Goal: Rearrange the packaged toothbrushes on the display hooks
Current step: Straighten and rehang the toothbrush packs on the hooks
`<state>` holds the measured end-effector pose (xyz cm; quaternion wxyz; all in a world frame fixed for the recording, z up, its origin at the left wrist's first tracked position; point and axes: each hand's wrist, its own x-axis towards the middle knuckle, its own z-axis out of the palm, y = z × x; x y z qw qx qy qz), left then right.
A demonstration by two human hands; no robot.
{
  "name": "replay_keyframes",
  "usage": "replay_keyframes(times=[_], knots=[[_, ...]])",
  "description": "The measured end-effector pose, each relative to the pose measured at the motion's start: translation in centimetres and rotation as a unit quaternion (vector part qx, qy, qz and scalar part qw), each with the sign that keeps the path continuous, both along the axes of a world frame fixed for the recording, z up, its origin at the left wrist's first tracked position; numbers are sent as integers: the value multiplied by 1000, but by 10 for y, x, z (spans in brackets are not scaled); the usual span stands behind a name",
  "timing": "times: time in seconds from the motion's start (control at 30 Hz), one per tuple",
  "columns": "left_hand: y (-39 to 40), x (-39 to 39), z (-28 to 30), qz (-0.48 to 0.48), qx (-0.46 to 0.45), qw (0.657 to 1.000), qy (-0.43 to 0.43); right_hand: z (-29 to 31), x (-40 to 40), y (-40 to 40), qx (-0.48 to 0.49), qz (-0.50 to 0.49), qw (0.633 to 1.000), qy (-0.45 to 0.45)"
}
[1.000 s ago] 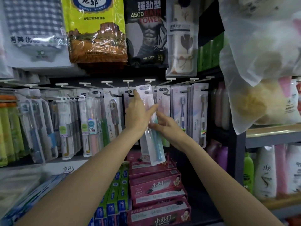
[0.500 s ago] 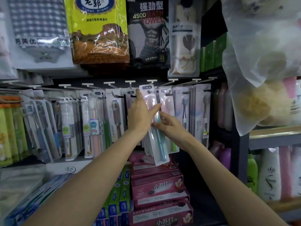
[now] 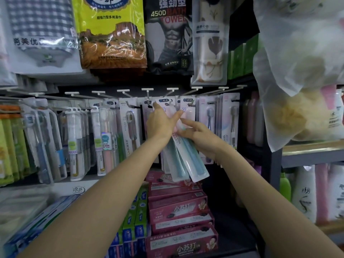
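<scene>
Fingers of the left hand [image 3: 161, 122] lie against the top of a toothbrush pack [image 3: 193, 164], with the thumb spread out to the right across its front and the pointing finger reaching up to the card near its hole. That grip looks like a light hold on the pack's top, thumb one side and fingers the other. The right hand [image 3: 202, 139] is just to the right and a bit lower. Its fingers are mostly straight and press on the front of the same pack, so this grip is apart, not closed round anything.

The pack hangs tilted, with its bottom end swung to the right and toward us, in front of other packs like it. Its top is right at the display hook [image 3: 170, 93] in the middle of the row. I cannot tell if the hole is on the hook or not.

The pack is likely light. Its card back may bend, and the clear plastic front may be slippery and could crack if squeezed. Holding the card near the hole seems best.

More toothbrush packs [image 3: 104, 138] hang to the left. Pink toothpaste boxes [image 3: 178, 207] sit stacked below.
</scene>
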<state>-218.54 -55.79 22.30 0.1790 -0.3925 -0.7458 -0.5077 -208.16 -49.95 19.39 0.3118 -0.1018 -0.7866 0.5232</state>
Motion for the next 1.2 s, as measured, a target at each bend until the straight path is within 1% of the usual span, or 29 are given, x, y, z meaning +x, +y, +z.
replay_keyframes(times=[0.03,0.1,0.17,0.23,0.3,0.4,0.53,0.57,0.6,0.67,0.73,0.77,0.8,0.9,1.0,1.07,1.2], knots=[[1,-2,2,-5,-9,1000,-13,1,-2,1,-4,-9,1000,2],[1,-6,3,-4,-49,999,-21,-3,-9,3,34,-51,998,-15],[-3,-12,0,11,-96,995,2,-13,-17,3,61,-83,995,-13],[-7,-19,-5,12,-113,993,29,-24,-25,3,61,-101,993,9],[-14,-24,-17,-12,-123,990,63,-37,-31,2,62,-114,991,22],[-25,-34,-37,-65,-140,984,87,-49,-34,1,81,-141,987,-3],[-41,-36,-59,-121,-192,972,55,-67,-34,-5,114,-198,972,-50],[-47,-33,-72,-120,-217,967,53,-78,-30,-11,134,-223,963,-68],[-53,-30,-90,-113,-262,957,56,-94,-24,-16,167,-260,946,-102],[-62,-29,-134,-110,-355,927,51,-139,-5,-24,224,-302,907,-190],[-67,-35,-167,-105,-404,907,49,-173,9,-26,239,-287,887,-273],[-68,-37,-176,-97,-417,902,64,-180,11,-26,238,-269,886,-292],[-69,-38,-180,-90,-425,897,78,-180,11,-27,235,-255,892,-292],[-74,-35,-181,-83,-412,903,88,-164,3,-30,229,-235,910,-252],[-86,-36,-187,-83,-386,916,78,-162,-7,-37,210,-205,925,-242],[-101,-36,-199,-93,-366,923,78,-172,-10,-48,193,-176,936,-237],[-142,-26,-235,-118,-299,945,66,-205,-5,-76,142,-124,947,-259]])
